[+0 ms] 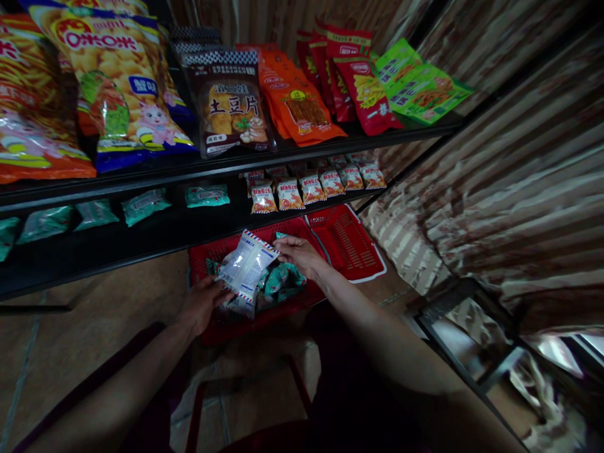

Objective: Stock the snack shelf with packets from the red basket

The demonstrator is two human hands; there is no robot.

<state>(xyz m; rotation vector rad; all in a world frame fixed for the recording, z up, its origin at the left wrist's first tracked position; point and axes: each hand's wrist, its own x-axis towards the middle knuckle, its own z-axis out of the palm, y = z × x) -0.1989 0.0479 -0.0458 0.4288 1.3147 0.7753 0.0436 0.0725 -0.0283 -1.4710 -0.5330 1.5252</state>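
Observation:
I hold a white snack packet (pixel 248 264) with a red-and-blue striped edge between both hands, over a red basket (pixel 207 251). My left hand (pixel 202 303) grips the packet's lower corner. My right hand (pixel 298 253) pinches its upper right edge. Inside the basket lie several teal packets (pixel 283 280) and more white ones under the held packet.
A black shelf (pixel 189 165) carries large snack bags above. A lower shelf (pixel 155 234) holds teal packets (pixel 144 205) on the left and small red-white packets (pixel 311 189) on the right. A second red basket (pixel 346 242) lies beside the first. Striped curtain hangs at right.

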